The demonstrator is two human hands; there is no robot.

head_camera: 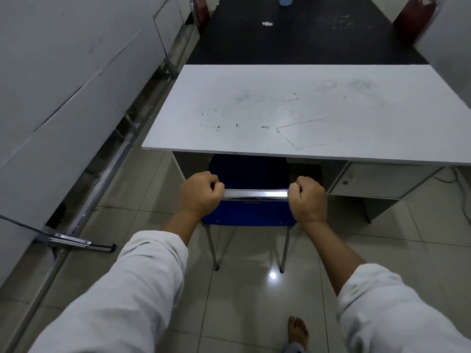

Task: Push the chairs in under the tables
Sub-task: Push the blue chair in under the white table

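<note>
Left hand (201, 193) and right hand (309, 200) each curl tightly round the chrome top bar (256, 194) of the blue chair (248, 171), one at either end. Chair seat lies partly beneath the near edge of the white table (293, 108); its rear legs stand on tile outside the table. Red chairs (414, 20) flank the black table (305, 39) beyond the white table.

The blue chair (248, 212) has a smooth, faintly sheened back — plastic or vinyl, hard to tell — while its top rail (256, 194) and legs (212, 248) are polished, mirror-bright metal. The white table (305, 110) has a matt top, smudged and pen-marked; the floor tiles (254, 301) are glossy, reflecting a light, and the sleeves (142, 289) are pale, soft cloth.
</note>
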